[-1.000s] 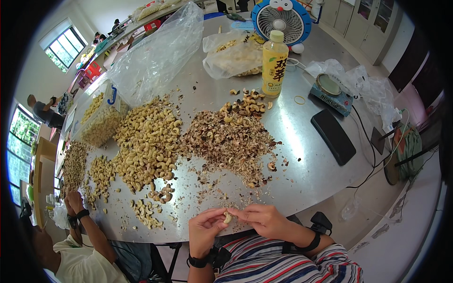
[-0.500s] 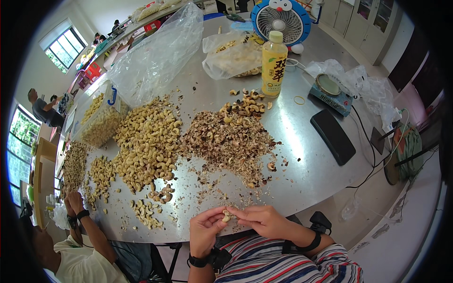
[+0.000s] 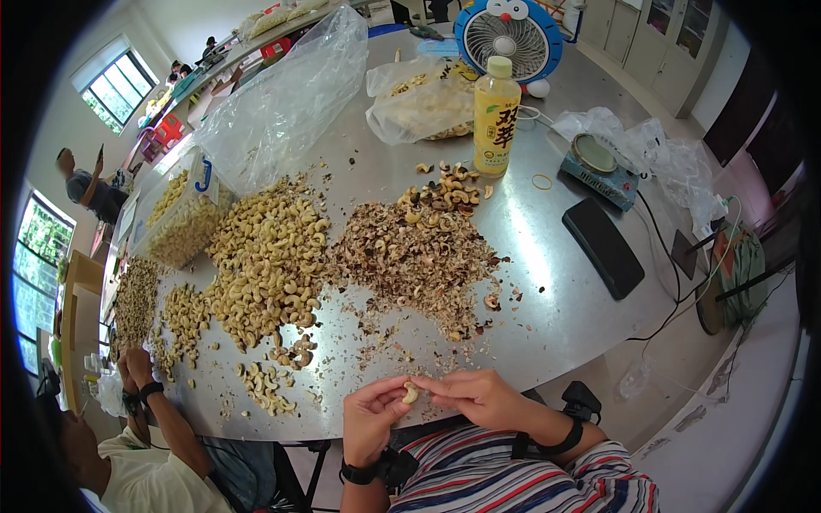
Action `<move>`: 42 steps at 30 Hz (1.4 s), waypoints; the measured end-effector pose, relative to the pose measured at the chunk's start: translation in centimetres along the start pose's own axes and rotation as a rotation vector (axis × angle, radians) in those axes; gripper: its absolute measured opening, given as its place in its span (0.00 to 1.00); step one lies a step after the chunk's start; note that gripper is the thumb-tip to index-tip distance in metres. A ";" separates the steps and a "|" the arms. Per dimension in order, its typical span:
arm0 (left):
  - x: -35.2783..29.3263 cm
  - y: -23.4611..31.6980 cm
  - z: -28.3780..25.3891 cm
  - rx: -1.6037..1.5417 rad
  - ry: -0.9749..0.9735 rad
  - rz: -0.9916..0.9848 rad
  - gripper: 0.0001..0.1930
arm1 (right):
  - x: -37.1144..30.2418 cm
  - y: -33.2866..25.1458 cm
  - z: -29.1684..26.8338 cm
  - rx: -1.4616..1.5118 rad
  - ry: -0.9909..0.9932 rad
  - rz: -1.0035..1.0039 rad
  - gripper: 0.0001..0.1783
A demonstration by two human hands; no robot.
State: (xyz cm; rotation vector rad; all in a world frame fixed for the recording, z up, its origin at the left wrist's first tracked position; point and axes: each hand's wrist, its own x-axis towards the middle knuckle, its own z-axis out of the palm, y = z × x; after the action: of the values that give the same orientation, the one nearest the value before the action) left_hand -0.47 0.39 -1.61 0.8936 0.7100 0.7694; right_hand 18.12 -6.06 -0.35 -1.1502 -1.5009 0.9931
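At the table's near edge, my left hand [image 3: 369, 419] pinches a pale, curved cashew nut [image 3: 410, 393] between thumb and fingertips. From the other side, my right hand [image 3: 475, 398] has its closed fingertips against the top of the same nut. Beyond my hands lies a heap of brown cashew skins [image 3: 419, 265], with darker, unpeeled-looking nuts [image 3: 445, 192] at its far end. A large pile of pale cashew nuts [image 3: 269, 248] spreads to its left. A small cluster of cashews [image 3: 265, 389] sits nearer, left of my hands.
A clear plastic tub [image 3: 184, 218] of nuts stands at left, near a big clear bag [image 3: 282, 103]. A yellow bottle [image 3: 497, 120], a blue fan [image 3: 510, 43], a black phone [image 3: 603, 248] and a small scale [image 3: 599, 171] occupy the right. A co-worker's hands [image 3: 135, 369] are at lower left.
Between my fingertips the cashew has turned slightly, and my hands have barely shifted. In the far left background, a standing person has turned and raised a phone-like object.
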 end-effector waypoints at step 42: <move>0.4 -1.1 0.3 -0.219 0.022 0.075 0.15 | -0.2 -0.7 0.5 0.065 -0.073 0.153 0.24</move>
State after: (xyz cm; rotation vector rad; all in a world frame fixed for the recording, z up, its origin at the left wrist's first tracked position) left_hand 0.30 0.19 -2.56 0.7173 0.6006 0.9066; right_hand 17.49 -6.39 0.21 -1.2078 -1.4430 1.1901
